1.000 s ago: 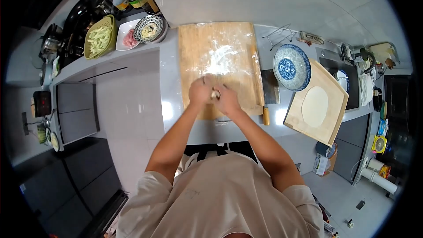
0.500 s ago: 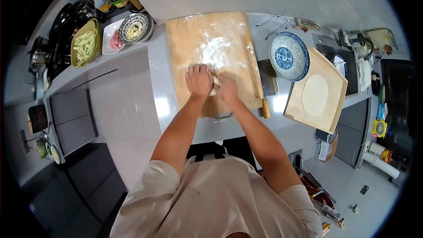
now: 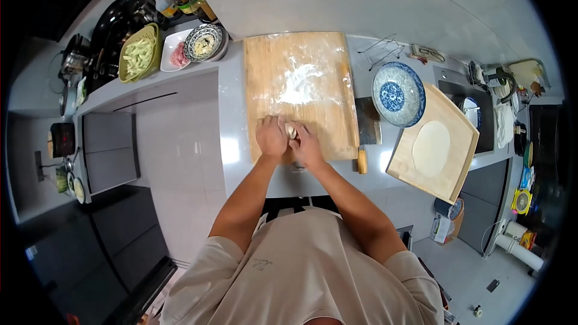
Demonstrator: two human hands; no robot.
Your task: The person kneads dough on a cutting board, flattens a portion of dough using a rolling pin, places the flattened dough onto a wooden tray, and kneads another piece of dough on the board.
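Observation:
A small lump of pale dough (image 3: 291, 130) lies between my two hands near the front edge of a floured wooden board (image 3: 265, 69). My left hand (image 3: 272, 136) is closed against the dough's left side, its back facing up. From the right, my right hand (image 3: 307, 145) curls its fingers and thumb around the lump. Most of the dough is covered by the fingers. Loose white flour (image 3: 299, 84) is spread over the middle of the board.
Right of the board lies a cleaver (image 3: 369, 121). Beyond it are a blue-and-white bowl (image 3: 416, 93) and a wooden tray (image 3: 456, 168) holding a flat dough sheet (image 3: 431, 148). At left stand a patterned bowl (image 3: 220, 52), a white dish of meat (image 3: 168, 61) and a green basket (image 3: 158, 54) of pale strips.
The view has tilted, so the counter sits lower in the picture. Both hands have come closer to the board's front edge with the dough, and the right fingers now curl around it.

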